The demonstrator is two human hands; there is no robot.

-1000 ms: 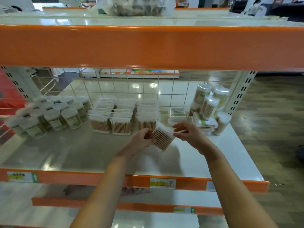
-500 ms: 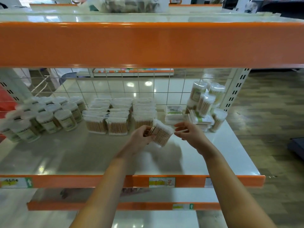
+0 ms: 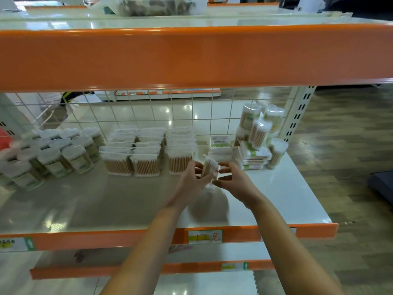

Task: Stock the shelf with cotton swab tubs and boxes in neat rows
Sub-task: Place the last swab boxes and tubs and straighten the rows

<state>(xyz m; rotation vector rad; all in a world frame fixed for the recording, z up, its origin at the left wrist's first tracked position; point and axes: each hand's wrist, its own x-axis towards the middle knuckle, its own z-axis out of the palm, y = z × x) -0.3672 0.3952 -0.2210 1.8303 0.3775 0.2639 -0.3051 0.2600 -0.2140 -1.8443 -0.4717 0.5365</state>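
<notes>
A clear box of cotton swabs (image 3: 209, 167) is held just above the white shelf (image 3: 106, 205), to the right of three rows of the same boxes (image 3: 148, 150). My left hand (image 3: 191, 182) grips its left side. My right hand (image 3: 231, 179) is at its right side with fingers stretched toward it; whether they touch is blurred. Round swab tubs (image 3: 53, 154) stand in rows at the left. A loose pile of tubs and flat packs (image 3: 257, 137) sits at the right rear.
An orange-edged upper shelf (image 3: 191, 56) hangs low over the work area. A wire grid back panel (image 3: 148, 111) closes the rear. The shelf's front lip (image 3: 106, 239) carries price labels. A small green-labelled box (image 3: 220, 141) lies behind the held box.
The held box has turned from a tilted, broad-side view to nearly upright and edge-on, and moved slightly toward the rows. Both hands have closed in around it.
</notes>
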